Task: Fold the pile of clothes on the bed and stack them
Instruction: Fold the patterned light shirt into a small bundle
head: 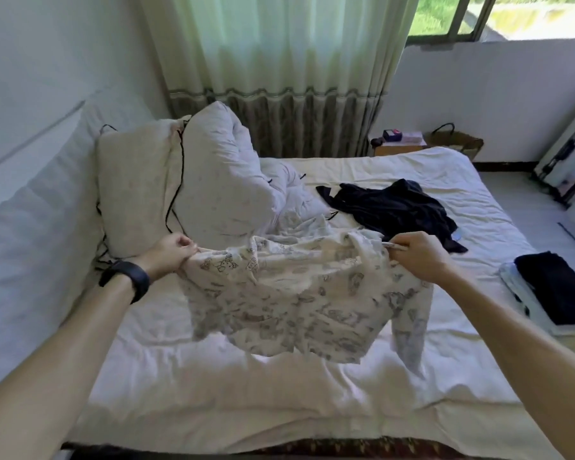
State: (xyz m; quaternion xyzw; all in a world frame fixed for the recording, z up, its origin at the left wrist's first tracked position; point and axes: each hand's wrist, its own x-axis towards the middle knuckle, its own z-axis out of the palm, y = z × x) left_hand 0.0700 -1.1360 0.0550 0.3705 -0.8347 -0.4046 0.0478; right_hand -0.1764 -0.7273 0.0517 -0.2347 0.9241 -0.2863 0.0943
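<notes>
Bed point(213, 393): bare sheet by the foot edge, room to lay a garment flat. Printed shirt point(279, 303) held up above it, hem sagging, one sleeve dangling at right. Left hand point(171, 255): fingers curled tight on one upper corner. Right hand point(415, 257) pinches the other between thumb and fingers. Best, I judge: draw taut, level the corners, lower hem first, short of the foot edge. Folded stack point(551, 287) at right edge. Dark clothes point(392, 210) beyond, unfolded. Pillows point(140, 180) far left.
</notes>
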